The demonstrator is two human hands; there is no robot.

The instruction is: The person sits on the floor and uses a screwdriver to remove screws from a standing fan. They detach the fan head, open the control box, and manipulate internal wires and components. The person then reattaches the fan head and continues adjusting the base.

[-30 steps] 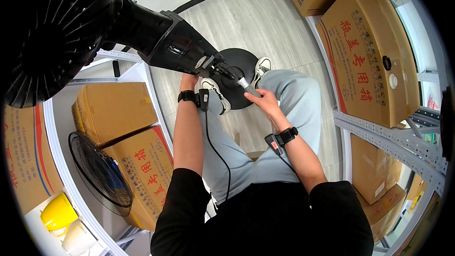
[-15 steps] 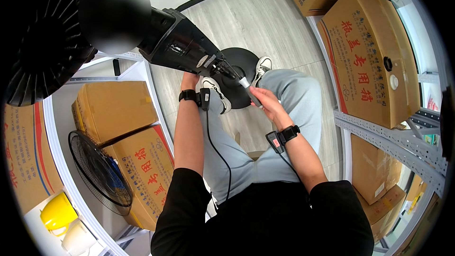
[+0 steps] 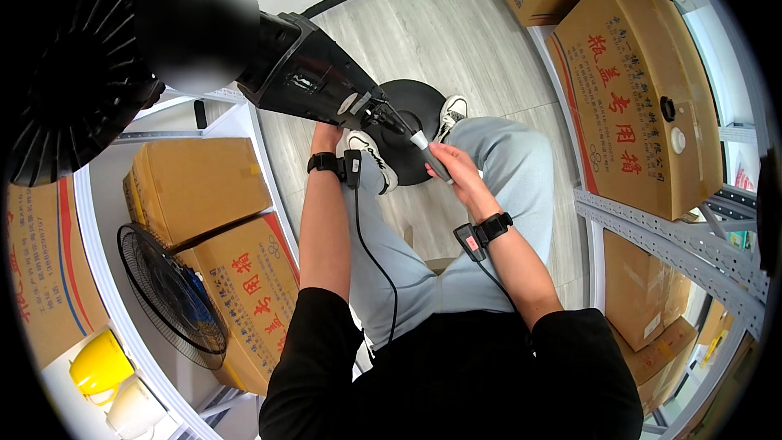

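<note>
A black electric fan (image 3: 314,73) slants across the upper left, its finned round head towards the far left. Its narrow lower end, with exposed small parts, hangs over a round black base (image 3: 415,98) on the floor between my shoes. My right hand (image 3: 458,169) pinches the grey handle of a screwdriver (image 3: 440,169) with a white collar. The screwdriver's shaft reaches into the exposed end of the fan. My left hand (image 3: 327,137) is against the underside of the fan body, which hides its fingers.
Cardboard boxes (image 3: 635,98) fill the metal shelves on the right. On the left shelves are more boxes (image 3: 199,187), a black wire fan grille (image 3: 167,293), a yellow mug (image 3: 101,365) and a white mug (image 3: 134,409). Black cables (image 3: 375,261) run from my wristbands.
My right hand's fingers have shifted around the screwdriver handle, so more of the handle shows. The fan and my left hand look the same.
</note>
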